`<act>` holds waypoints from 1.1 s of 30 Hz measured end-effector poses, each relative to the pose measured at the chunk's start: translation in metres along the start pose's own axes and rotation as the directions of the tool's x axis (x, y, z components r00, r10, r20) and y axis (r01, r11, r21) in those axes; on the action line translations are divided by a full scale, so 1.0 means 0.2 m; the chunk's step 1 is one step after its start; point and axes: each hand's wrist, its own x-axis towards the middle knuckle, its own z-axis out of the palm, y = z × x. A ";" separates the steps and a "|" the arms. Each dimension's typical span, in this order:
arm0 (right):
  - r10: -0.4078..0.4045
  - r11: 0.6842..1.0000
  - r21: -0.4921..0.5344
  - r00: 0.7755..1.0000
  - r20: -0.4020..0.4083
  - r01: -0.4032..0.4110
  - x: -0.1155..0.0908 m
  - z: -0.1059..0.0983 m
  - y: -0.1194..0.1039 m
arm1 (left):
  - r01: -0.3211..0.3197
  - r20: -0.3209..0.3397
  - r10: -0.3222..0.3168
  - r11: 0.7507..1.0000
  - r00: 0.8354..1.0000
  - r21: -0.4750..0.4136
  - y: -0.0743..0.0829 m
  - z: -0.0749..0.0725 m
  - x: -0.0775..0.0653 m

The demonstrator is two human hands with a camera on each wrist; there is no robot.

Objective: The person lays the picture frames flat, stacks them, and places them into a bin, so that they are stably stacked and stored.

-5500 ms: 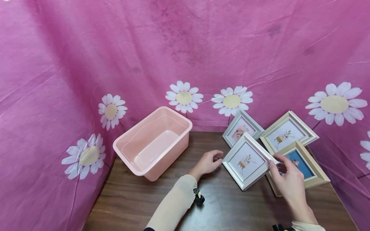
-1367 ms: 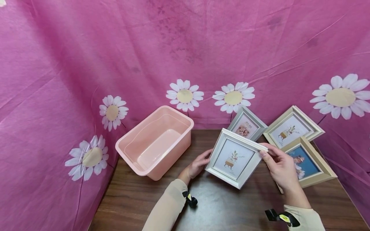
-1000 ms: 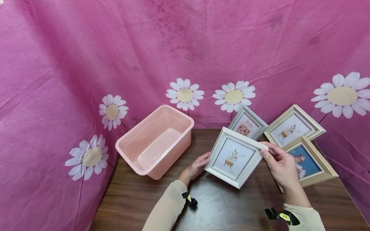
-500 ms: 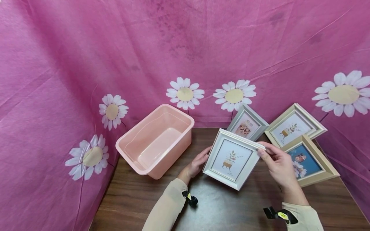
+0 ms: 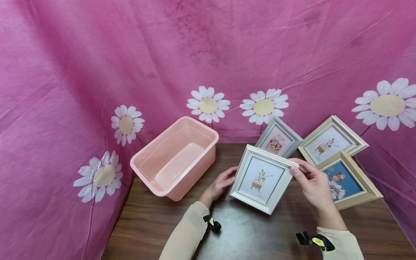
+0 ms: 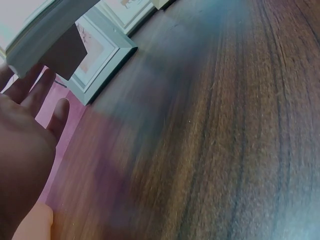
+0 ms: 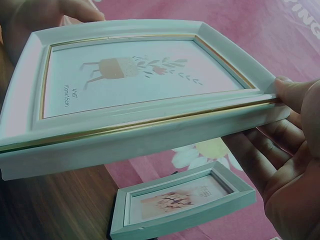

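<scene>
In the head view a white picture frame [image 5: 261, 180] with a plant print is tilted toward me over the table. The right hand [image 5: 314, 185] pinches its upper right corner, thumb in front and fingers behind. At the opposite side, the left hand [image 5: 221, 183] touches the frame's edge. The left wrist view shows this hand's fingers [image 6: 58, 118] spread and mostly straight, some reaching behind the frame. A brown backing piece [image 6: 67, 51] sticks out behind it. In the right wrist view the print [image 7: 117, 68] and a thin gold inner line are visible.
A pink plastic bin [image 5: 191, 176] stands at left on the dark wood table [image 5: 156, 231]. Behind the held frame is a grey picture frame [image 5: 264, 139]. Farther right, a cream frame [image 5: 352, 144] and a beige frame [image 5: 367, 194] overlap. A pink flowered cloth [image 5: 208, 43] hangs behind.
Since the oldest frame, the right hand has brought the white picture frame left and turned it, and the left hand has come to its edge. Over the last second only slight shifts show.
</scene>
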 end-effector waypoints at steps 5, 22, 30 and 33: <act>0.009 1.000 -0.002 1.000 -0.003 -0.009 0.00 0.00 0.00 | 0.005 -0.020 -0.004 0.998 1.000 0.067 0.01 -0.01 -0.02; 0.055 0.998 0.016 0.998 -0.008 -0.055 0.01 0.00 0.01 | -0.016 -0.034 0.020 0.994 0.999 0.111 0.00 -0.03 -0.06; 0.057 0.998 0.006 0.998 -0.022 -0.057 0.01 0.00 0.02 | 0.001 -0.025 0.003 0.987 1.000 0.161 0.01 -0.05 -0.09; 0.059 0.998 -0.002 0.998 -0.024 -0.059 0.01 0.00 0.02 | 0.010 -0.023 -0.006 0.983 1.000 0.183 0.01 -0.06 -0.11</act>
